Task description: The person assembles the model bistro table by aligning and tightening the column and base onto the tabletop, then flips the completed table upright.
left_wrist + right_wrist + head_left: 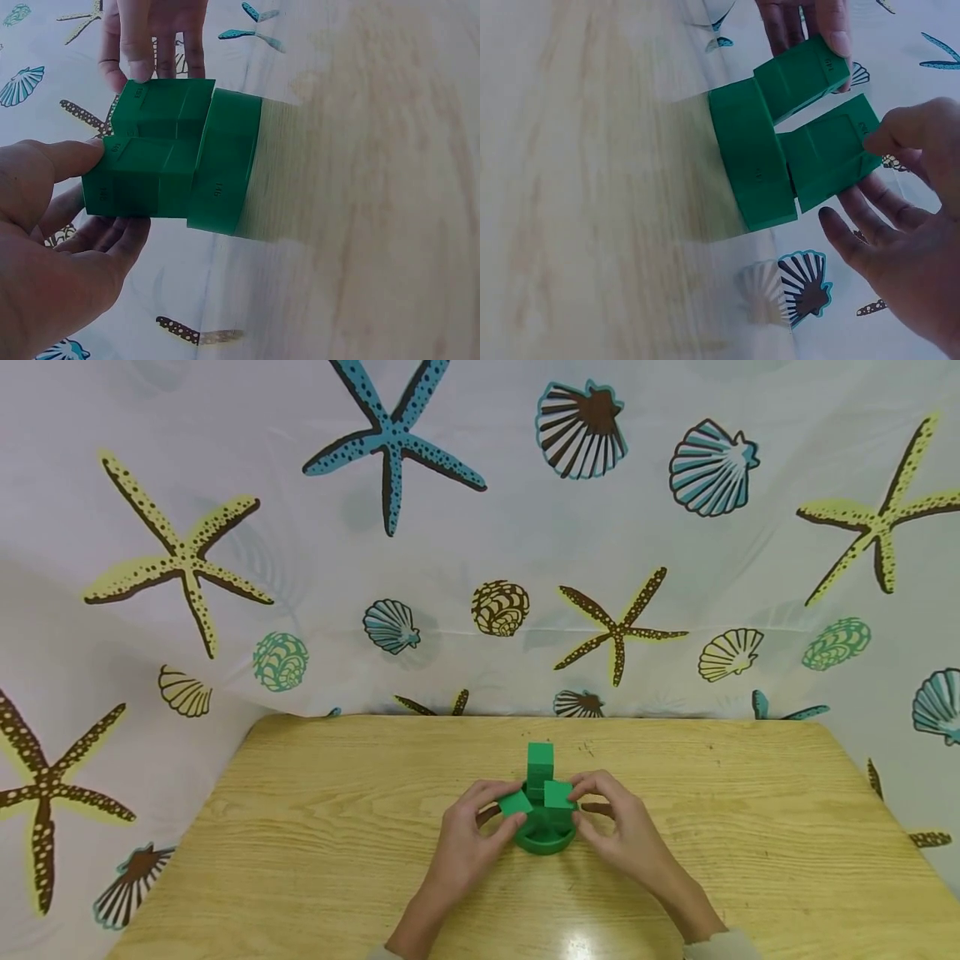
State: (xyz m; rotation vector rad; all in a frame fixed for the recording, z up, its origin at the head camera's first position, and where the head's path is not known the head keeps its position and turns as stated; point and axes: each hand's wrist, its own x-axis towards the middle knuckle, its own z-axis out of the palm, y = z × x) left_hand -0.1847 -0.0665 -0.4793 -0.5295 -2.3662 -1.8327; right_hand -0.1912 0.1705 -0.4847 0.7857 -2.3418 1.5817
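A shallow, round green holder [545,845] stands on the table, its curved side [231,161] facing both wrist cameras. Three square-topped green blocks rise from it. My left hand [463,837] pinches the left block [515,804] near its top, thumb on the near side and fingers behind. The right block [558,794] is held the same way by my right hand [628,831]. Behind them, the third block [540,762] stands taller and untouched. In the right wrist view the right block [829,154] leans slightly outward, with a narrow gap at the holder's rim. Small dark numbers mark the blocks.
The wooden table [322,843] extends on both sides of the hands. Behind it hangs a pale cloth [457,552] printed with starfish and shells, which also runs along the left and right sides.
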